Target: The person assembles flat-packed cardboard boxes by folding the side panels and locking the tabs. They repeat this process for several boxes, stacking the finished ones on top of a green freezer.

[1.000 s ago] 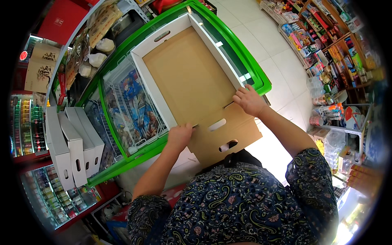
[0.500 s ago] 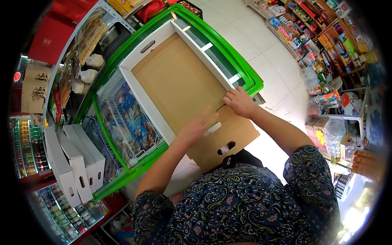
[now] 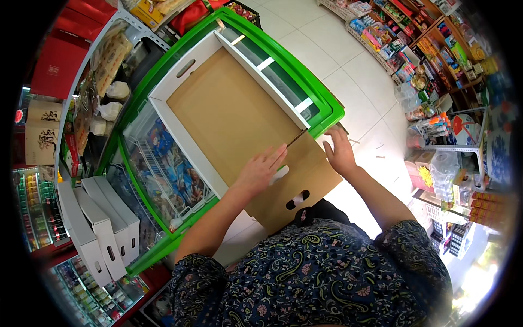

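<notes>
A cardboard box (image 3: pixel 229 111) with white side walls and a brown inside lies on the green-framed chest freezer (image 3: pixel 329 101). Its near end flap (image 3: pixel 297 182) is folded out toward my body and has dark hand-hole cutouts. My left hand (image 3: pixel 260 170) is open, fingers stretched, resting on the flap by the crease and a white-edged slot. Just off the flap's right side, my right hand (image 3: pixel 340 152) is open with curved, parted fingers and holds nothing. Whether its fingertips touch the cardboard is hard to tell.
Several folded white boxes (image 3: pixel 101 231) stand at the left end of the freezer. Bagged goods (image 3: pixel 169 158) show through its glass. A shelf of packets (image 3: pixel 103 92) runs along the left, and stocked shelves (image 3: pixel 430 49) stand across the tiled floor (image 3: pixel 348 71).
My right hand has let go of the box's near right corner and moved down and right, fingers spreading. The left hand has settled on the flap. The view has shifted slightly.
</notes>
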`<state>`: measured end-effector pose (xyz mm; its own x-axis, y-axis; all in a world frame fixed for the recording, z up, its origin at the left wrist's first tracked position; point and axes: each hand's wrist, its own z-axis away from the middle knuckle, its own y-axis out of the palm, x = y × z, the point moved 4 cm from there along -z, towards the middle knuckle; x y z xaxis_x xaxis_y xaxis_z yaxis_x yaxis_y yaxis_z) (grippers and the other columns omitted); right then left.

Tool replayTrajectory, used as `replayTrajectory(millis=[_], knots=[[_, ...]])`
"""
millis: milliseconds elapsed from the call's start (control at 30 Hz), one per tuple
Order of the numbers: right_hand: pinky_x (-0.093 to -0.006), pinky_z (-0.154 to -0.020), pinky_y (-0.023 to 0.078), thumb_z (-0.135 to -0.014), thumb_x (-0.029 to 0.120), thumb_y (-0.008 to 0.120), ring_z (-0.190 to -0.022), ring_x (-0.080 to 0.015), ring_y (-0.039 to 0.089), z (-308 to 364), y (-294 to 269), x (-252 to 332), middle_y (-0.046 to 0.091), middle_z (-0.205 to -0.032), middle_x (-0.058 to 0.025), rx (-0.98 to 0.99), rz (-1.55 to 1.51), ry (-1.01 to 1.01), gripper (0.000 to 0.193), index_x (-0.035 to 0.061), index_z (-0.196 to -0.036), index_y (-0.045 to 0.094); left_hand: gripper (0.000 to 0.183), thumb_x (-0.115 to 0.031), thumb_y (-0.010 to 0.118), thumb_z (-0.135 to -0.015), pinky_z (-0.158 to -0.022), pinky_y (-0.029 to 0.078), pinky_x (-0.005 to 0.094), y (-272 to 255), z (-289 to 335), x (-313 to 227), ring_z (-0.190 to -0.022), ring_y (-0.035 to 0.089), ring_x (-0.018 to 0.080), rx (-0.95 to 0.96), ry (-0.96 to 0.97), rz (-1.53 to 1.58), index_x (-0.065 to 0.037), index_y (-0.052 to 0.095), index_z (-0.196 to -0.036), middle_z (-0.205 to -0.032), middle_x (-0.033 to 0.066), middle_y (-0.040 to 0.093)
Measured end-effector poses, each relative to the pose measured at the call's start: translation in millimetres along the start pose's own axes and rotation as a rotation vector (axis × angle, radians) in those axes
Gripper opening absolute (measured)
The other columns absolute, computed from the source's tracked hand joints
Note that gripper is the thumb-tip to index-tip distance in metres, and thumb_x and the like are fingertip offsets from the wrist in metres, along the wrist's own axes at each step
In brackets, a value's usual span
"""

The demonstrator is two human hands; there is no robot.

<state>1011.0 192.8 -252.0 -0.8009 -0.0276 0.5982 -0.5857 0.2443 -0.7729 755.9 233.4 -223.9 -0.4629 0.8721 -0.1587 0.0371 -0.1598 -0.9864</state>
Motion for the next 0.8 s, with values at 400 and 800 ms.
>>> replayTrajectory(millis=[400,800], knots=[[-0.0321,-0.075,0.050,-0.082,0.007,0.059,-0.091,-0.0228,0.059,-13.5,12.3,-31.2,0.059,-0.095,-0.0093,0.511,-0.724,0.331,0.011,0.0019,-0.092,0.062,0.061,-0.004,0.047,-0.086,-0.095,0.047,0.0356,9.5,-0.7,6.3,-0.126,0.050,0.0265,0.045,-0.027,0.244,-0.006,0.036,-0.147,-0.156,0.0068,0.029],[-0.0407,-0.090,0.050,-0.079,0.001,0.058,-0.116,-0.0391,0.052,-61.0,23.0,7.4,0.047,-0.133,-0.0176,0.344,-0.076,-0.386,0.040,0.0104,-0.117,0.052,0.065,-0.003,0.043,-0.090,-0.100,0.047,0.0354,11.0,3.9,17.5,-0.122,0.054,0.0310,0.197,-0.068,0.357,-0.015,0.027,-0.152,-0.158,0.0039,0.026]])
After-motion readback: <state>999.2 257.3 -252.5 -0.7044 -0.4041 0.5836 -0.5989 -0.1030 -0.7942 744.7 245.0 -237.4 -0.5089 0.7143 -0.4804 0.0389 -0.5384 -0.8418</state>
